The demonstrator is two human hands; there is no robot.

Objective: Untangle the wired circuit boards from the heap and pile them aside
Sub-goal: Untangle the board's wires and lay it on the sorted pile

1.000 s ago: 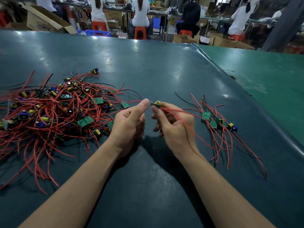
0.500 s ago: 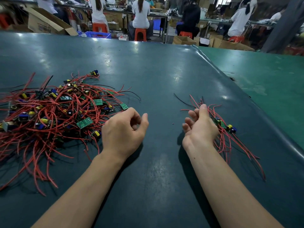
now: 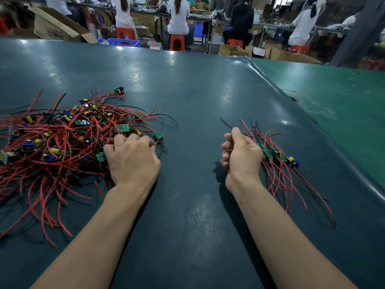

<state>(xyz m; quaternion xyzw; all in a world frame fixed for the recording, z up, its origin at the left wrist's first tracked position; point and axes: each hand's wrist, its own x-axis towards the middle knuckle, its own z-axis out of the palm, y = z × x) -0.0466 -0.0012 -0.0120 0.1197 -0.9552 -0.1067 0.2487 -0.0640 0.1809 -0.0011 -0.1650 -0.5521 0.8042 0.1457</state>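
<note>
Big heap [image 3: 62, 138] of red-wired circuit boards sits on the counter's [image 3: 198, 97] left, mostly unsorted; small sorted pile [image 3: 277, 161] lies well apart on the right, only a few boards, so early going. Left hand [image 3: 133, 159] is down on the heap's near edge, fingers curled into wires, grip on one unclear. Right hand [image 3: 241, 155] beside the pile, loosely curled, seemingly empty.

Red wires and green boards on a dark teal table

The heap [image 3: 62, 142] at nine o'clock is mostly red wire with a few black strands, small green boards, and yellow and blue parts. The small pile [image 3: 277, 163] at three o'clock shows the same colours. The table [image 3: 198, 90] is dark teal; a brighter green surface [image 3: 333, 97] lies at two o'clock. Orange-red stools [image 3: 177, 42] stand at twelve.
</note>
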